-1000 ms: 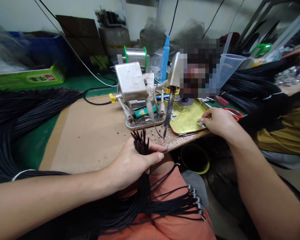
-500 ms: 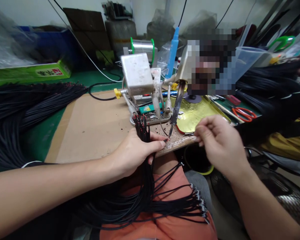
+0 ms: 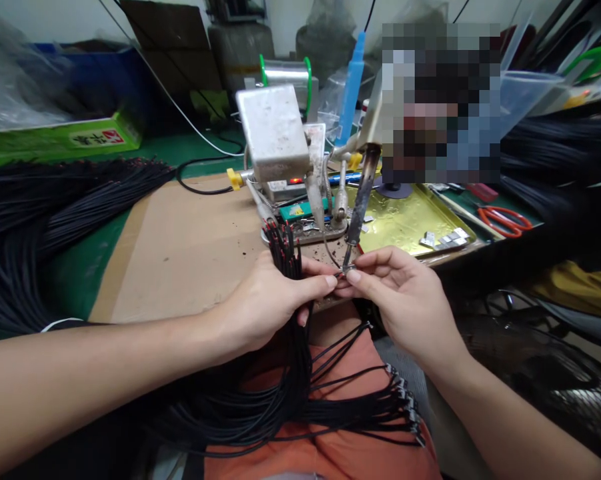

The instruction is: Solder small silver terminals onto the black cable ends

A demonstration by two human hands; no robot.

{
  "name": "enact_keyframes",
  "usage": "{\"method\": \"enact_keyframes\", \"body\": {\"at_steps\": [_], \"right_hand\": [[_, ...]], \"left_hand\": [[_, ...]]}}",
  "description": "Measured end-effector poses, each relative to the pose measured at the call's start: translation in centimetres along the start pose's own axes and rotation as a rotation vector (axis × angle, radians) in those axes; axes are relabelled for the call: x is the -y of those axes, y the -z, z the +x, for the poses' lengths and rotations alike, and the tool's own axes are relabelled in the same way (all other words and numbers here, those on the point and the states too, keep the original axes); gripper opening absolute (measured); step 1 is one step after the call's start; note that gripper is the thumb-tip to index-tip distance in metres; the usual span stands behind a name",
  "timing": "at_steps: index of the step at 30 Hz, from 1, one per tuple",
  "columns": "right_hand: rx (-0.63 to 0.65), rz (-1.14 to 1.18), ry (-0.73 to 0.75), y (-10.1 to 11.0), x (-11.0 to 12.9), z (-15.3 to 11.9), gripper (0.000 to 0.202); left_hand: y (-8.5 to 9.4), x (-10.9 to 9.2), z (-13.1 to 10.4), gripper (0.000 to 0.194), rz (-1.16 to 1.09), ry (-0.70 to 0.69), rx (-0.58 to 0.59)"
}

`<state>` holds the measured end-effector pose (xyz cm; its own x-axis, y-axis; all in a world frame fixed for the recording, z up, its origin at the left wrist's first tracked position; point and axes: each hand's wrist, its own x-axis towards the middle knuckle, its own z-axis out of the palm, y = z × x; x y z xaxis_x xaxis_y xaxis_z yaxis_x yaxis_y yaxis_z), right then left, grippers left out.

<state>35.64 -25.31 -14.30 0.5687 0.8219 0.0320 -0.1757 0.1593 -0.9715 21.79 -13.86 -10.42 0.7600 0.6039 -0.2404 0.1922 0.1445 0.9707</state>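
My left hand (image 3: 275, 293) is closed around a bundle of black cables (image 3: 286, 257) with red-tipped ends pointing up; its thumb and finger pinch one cable end. My right hand (image 3: 405, 293) is closed at the fingertips on a small metal piece (image 3: 349, 268), right beside the left fingertips. Just above both sets of fingertips is the tip of the soldering iron (image 3: 363, 200), held slanting down by a metal stand (image 3: 273, 130). A thin tube from the stand ends near the same spot. The cables hang down over my lap, with metal connectors (image 3: 407, 407) on their far ends.
A yellow tray (image 3: 395, 223) with small metal pieces (image 3: 447, 239) lies behind my right hand. Red-handled scissors (image 3: 505, 220) are at its right. A solder spool (image 3: 286, 77) stands behind the stand. More black cables (image 3: 80, 200) lie at the left on the green table (image 3: 190, 140).
My right hand has moved left, from the board's edge to the iron's tip, beside my left fingertips. My left hand keeps its hold. The view has shifted slightly, showing more metal pieces in the tray.
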Motion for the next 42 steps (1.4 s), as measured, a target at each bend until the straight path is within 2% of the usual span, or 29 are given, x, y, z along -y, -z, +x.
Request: {"method": "enact_keyframes", "body": {"at_steps": [18, 42], "right_hand": [[0.011, 0.028, 0.025, -0.16, -0.43, -0.15, 0.019], [0.013, 0.028, 0.014, -0.27, -0.21, -0.28, 0.020]], "left_hand": [[0.41, 0.55, 0.10, 0.016, 0.031, -0.067, -0.001], [0.22, 0.18, -0.05, 0.015, 0.045, -0.050, -0.010]]}}
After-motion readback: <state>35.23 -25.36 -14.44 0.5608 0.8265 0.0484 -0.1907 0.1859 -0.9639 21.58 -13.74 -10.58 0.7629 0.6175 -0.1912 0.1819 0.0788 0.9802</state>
